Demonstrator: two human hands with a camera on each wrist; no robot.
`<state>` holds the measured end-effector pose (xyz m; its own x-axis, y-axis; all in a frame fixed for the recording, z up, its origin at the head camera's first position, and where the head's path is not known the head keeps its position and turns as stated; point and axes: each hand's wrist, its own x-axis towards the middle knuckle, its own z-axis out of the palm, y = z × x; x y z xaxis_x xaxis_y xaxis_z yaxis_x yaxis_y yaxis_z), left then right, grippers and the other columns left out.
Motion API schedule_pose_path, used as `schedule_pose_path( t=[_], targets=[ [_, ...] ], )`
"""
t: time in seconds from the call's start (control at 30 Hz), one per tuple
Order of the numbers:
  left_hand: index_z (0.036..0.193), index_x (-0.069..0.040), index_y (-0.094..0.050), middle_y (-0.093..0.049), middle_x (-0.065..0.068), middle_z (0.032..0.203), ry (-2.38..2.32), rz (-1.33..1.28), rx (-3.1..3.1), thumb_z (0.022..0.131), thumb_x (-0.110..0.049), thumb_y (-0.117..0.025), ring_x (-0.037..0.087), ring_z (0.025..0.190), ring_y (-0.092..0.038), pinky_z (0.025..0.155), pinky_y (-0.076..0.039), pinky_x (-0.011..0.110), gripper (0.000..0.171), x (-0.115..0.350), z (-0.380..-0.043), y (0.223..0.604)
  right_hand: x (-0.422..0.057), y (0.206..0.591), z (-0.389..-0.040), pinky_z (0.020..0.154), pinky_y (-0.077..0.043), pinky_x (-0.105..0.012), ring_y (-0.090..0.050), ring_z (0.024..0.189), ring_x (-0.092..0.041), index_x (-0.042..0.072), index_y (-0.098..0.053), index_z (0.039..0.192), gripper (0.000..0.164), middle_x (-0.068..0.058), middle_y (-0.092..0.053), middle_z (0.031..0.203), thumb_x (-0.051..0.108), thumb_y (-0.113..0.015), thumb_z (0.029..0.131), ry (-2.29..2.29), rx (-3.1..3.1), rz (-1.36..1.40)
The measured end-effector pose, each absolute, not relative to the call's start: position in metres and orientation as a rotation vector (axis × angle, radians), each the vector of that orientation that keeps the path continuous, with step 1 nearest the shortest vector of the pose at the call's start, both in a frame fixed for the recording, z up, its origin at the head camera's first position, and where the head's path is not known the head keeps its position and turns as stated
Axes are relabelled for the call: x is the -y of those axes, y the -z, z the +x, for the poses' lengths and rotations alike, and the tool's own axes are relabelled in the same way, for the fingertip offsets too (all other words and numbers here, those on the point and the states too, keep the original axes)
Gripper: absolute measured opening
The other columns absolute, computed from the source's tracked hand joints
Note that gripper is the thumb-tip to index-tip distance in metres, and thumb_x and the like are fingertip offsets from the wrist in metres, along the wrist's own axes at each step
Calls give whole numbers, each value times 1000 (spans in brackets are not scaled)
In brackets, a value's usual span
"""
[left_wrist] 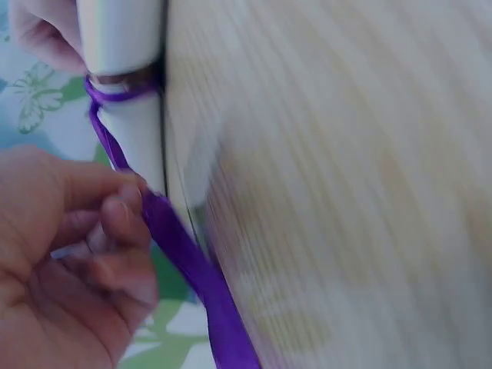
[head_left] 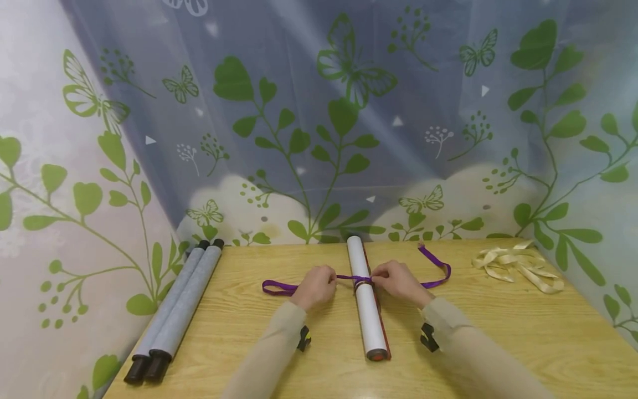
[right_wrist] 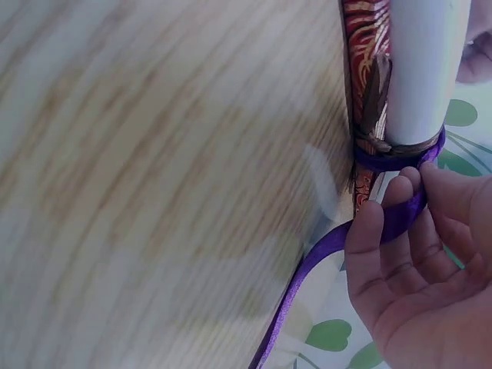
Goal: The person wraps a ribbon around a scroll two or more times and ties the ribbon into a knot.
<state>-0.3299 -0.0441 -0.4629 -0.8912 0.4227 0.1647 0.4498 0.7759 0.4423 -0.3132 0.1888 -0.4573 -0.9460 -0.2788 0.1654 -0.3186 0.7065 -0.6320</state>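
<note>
A white rolled scroll (head_left: 370, 318) lies lengthwise on the table, with red patterned fabric (right_wrist: 367, 38) along its right side. Around its middle runs a purple ribbon (head_left: 362, 279), beside a thin brown cord (right_wrist: 403, 146). On the left, my left hand (head_left: 318, 285) pinches one length of the ribbon between thumb and fingertips, the stretch to the scroll drawn straight. My right hand (head_left: 397, 281) pinches the ribbon close against the scroll's right side. The ribbon's loose ends trail out on the table past both hands. Whether a knot is formed is too small to tell.
Two grey rolled scrolls (head_left: 184, 305) with black end knobs lie side by side at the table's left edge. A loose heap of cream ribbon (head_left: 518, 266) lies at the back right. Behind the wooden table (head_left: 239, 332) hangs a leaf-printed curtain (head_left: 299, 111).
</note>
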Motion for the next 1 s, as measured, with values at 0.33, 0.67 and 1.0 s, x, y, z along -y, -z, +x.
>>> schedule_pose_path(
  t=[0.33,0.67,1.0],
  targets=[
    [57,-11,-38,-35,-1,50,768,-136,2689,84,7,-53,11,43,-32,38,-28,24,36,62,-335,462,-186,457,-313,64,-48,-27,-59,73,-12,1,-75,95,15,-9,-74,87,6,-61,94,-1053,2846,478],
    [120,-2,-67,-66,21,119,663,-346,2719,85,4,-61,42,106,-61,80,-54,53,37,56,-338,463,-187,457,-312,65,-50,-28,-61,74,-12,2,-74,96,15,-7,-73,87,8,-61,94,-1111,2870,468],
    [121,-11,-65,-72,3,95,738,-825,2866,97,-20,-60,16,85,-65,79,-51,32,26,23,-329,466,-184,461,-315,52,-37,-24,-47,56,-10,8,-74,79,22,-4,-64,67,14,-60,96,-1150,2958,352]
  ],
)
